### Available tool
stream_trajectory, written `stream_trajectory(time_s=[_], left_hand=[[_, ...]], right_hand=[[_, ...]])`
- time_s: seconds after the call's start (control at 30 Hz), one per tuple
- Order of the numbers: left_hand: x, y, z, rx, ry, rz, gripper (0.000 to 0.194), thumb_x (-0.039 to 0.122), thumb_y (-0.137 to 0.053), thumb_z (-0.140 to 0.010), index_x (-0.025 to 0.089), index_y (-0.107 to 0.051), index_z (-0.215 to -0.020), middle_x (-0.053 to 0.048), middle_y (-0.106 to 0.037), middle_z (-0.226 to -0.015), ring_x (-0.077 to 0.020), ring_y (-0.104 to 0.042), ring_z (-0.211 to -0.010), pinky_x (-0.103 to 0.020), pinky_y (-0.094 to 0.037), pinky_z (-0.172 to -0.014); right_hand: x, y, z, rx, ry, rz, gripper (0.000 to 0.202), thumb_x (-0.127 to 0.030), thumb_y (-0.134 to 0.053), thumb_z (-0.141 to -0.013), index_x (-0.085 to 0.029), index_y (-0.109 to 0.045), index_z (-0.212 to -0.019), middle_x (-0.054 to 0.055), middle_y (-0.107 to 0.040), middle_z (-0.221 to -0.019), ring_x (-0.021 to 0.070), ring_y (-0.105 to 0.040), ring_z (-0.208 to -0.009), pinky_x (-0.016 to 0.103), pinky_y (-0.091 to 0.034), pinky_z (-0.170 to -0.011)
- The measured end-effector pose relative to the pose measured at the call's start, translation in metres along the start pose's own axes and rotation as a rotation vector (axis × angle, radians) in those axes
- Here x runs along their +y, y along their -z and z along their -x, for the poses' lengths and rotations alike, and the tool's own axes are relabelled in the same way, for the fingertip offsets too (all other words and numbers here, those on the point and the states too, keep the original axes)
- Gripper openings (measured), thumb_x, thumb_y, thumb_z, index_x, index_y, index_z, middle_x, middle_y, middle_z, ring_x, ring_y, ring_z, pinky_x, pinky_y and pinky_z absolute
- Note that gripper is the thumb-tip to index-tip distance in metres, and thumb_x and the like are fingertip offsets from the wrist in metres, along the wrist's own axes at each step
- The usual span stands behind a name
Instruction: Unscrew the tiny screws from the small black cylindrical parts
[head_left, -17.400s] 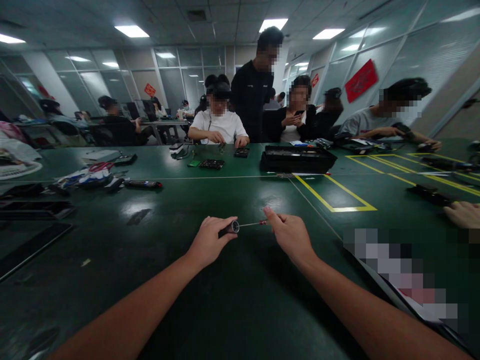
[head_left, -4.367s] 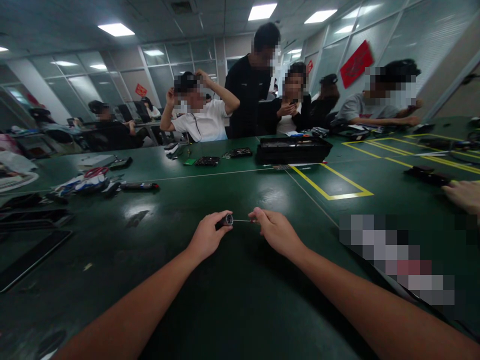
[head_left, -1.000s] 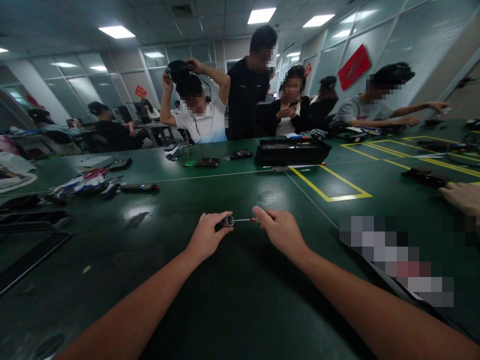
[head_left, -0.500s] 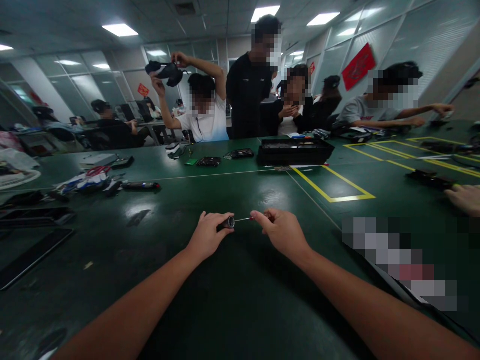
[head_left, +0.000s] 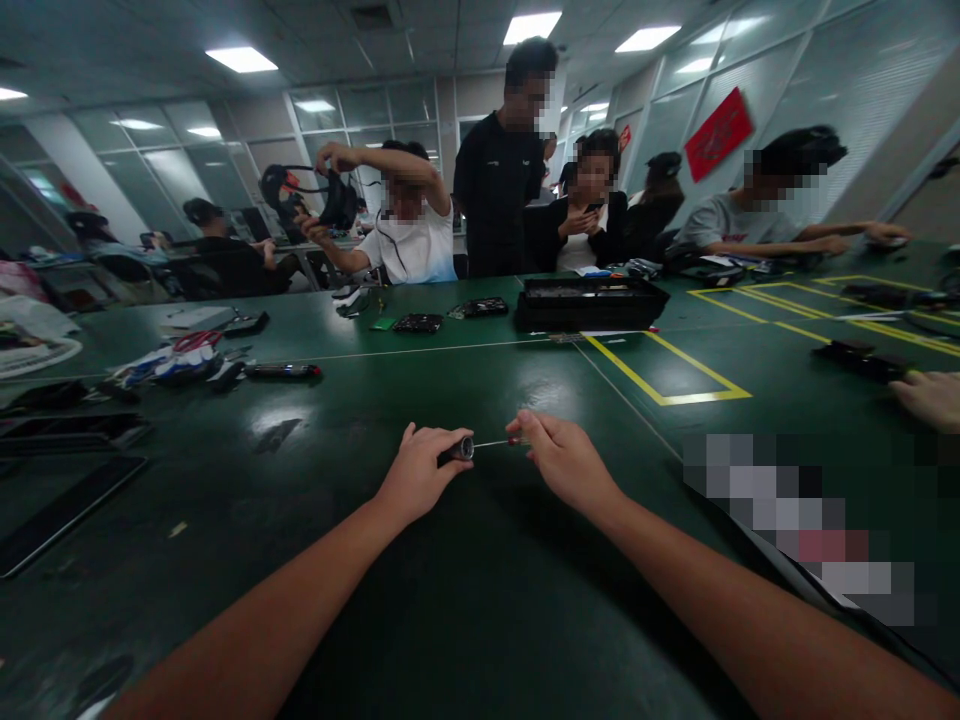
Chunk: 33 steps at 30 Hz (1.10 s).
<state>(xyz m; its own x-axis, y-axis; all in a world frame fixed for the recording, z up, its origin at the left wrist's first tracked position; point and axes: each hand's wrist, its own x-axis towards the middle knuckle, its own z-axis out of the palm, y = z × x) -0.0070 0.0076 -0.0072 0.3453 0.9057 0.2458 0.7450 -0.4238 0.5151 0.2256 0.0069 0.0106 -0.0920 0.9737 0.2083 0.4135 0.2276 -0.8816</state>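
My left hand (head_left: 420, 467) is closed around a short dark cylinder (head_left: 466, 448), whose round, silver-rimmed end faces me. From the right, my right hand (head_left: 561, 452) grips a screwdriver (head_left: 514, 441) by its reddish handle, thumb and fingers pinched around it. The thin metal shaft runs level to the left and its tip meets the side of the cylinder; whether it sits in a screw is too small to tell. Both hands are held just over the green table (head_left: 450, 600).
A black open box (head_left: 592, 303) stands at the back, with circuit boards (head_left: 418, 323) to its left. A dark pen-like tool (head_left: 283, 371) and gloves (head_left: 187, 362) lie at left, near a flat black panel (head_left: 67, 515). Several people sit or stand across the table.
My right fingers have loosened and shifted around the screwdriver handle, showing more of it. My left hand is nearly still. Across the table, a person has lowered a headset to the left.
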Motion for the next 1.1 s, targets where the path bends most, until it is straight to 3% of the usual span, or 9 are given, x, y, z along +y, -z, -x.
stream_trajectory(time_s=[0.07, 0.17, 0.33, 0.43, 0.57, 0.67, 0.9, 1.1], left_hand=[[0.0009, -0.0002, 0.0005, -0.012, -0.002, 0.003, 0.036, 0.03, -0.067, -0.091, 0.033, -0.063, -0.127, -0.002, -0.069, -0.117, -0.0243, -0.059, -0.114, -0.062, -0.015, -0.118], [0.0012, 0.0003, 0.0005, -0.024, 0.002, -0.004, 0.036, 0.029, -0.066, -0.091, 0.033, -0.063, -0.127, -0.002, -0.069, -0.118, -0.0247, -0.058, -0.116, -0.063, -0.015, -0.118], [0.0003, 0.0012, -0.0002, -0.002, 0.024, -0.021, 0.037, 0.029, -0.065, -0.092, 0.032, -0.063, -0.128, -0.003, -0.068, -0.12, -0.0256, -0.059, -0.116, -0.063, -0.017, -0.118], [0.0002, 0.0012, 0.0002, -0.014, 0.021, -0.017, 0.037, 0.029, -0.065, -0.092, 0.033, -0.063, -0.128, -0.002, -0.069, -0.12, -0.0255, -0.059, -0.116, -0.063, -0.016, -0.118], [0.0007, 0.0006, 0.0006, -0.009, 0.019, -0.004, 0.037, 0.029, -0.068, -0.091, 0.033, -0.063, -0.127, -0.001, -0.069, -0.117, -0.0242, -0.059, -0.114, -0.062, -0.015, -0.119], [0.0013, 0.0005, 0.001, -0.013, 0.019, 0.001, 0.037, 0.029, -0.067, -0.091, 0.033, -0.063, -0.128, -0.001, -0.069, -0.117, -0.0242, -0.059, -0.114, -0.062, -0.014, -0.119], [-0.0015, 0.0017, 0.001, 0.01, 0.041, 0.011, 0.039, 0.028, -0.066, -0.092, 0.034, -0.062, -0.13, -0.002, -0.068, -0.12, -0.0256, -0.058, -0.117, -0.064, -0.016, -0.118], [0.0013, 0.0025, 0.0007, 0.013, 0.051, 0.011, 0.038, 0.028, -0.066, -0.092, 0.033, -0.062, -0.13, -0.001, -0.069, -0.12, -0.0248, -0.058, -0.117, -0.063, -0.016, -0.118]], right_hand=[[0.0015, -0.0002, -0.0012, -0.003, 0.012, -0.004, 0.036, -0.047, -0.046, -0.098, -0.023, -0.072, -0.098, 0.004, -0.072, -0.085, 0.0203, -0.063, -0.07, 0.033, -0.044, -0.064], [0.0023, -0.0007, -0.0008, -0.021, 0.003, -0.044, 0.028, -0.041, -0.05, -0.094, -0.024, -0.066, -0.111, 0.002, -0.07, -0.085, 0.02, -0.061, -0.069, 0.032, -0.044, -0.062], [-0.0002, -0.0024, 0.0041, -0.065, 0.067, -0.119, 0.025, -0.033, -0.056, -0.09, -0.026, -0.061, -0.114, 0.001, -0.066, -0.09, 0.0196, -0.062, -0.079, 0.033, -0.046, -0.07], [-0.0012, -0.0027, 0.0049, -0.065, 0.05, -0.107, 0.029, -0.04, -0.061, -0.09, -0.025, -0.061, -0.115, 0.001, -0.066, -0.089, 0.0203, -0.063, -0.079, 0.033, -0.047, -0.07], [0.002, -0.0018, -0.0001, -0.059, -0.03, -0.045, 0.04, -0.052, -0.038, -0.1, -0.024, -0.067, -0.104, -0.001, -0.059, -0.065, 0.0188, -0.058, -0.059, 0.032, -0.042, -0.057], [0.0033, -0.0008, -0.0039, -0.035, -0.02, -0.006, 0.034, -0.044, -0.042, -0.098, -0.022, -0.069, -0.099, 0.002, -0.065, -0.076, 0.0185, -0.058, -0.063, 0.032, -0.042, -0.059], [0.0007, -0.0022, 0.0023, -0.074, 0.032, -0.148, 0.026, -0.036, -0.057, -0.09, -0.025, -0.061, -0.114, 0.0, -0.065, -0.085, 0.0196, -0.062, -0.078, 0.032, -0.047, -0.069], [-0.0007, -0.0026, 0.0031, -0.052, -0.028, -0.027, 0.041, -0.05, -0.036, -0.1, -0.023, -0.067, -0.105, 0.002, -0.063, -0.077, 0.0182, -0.057, -0.062, 0.032, -0.042, -0.058]])
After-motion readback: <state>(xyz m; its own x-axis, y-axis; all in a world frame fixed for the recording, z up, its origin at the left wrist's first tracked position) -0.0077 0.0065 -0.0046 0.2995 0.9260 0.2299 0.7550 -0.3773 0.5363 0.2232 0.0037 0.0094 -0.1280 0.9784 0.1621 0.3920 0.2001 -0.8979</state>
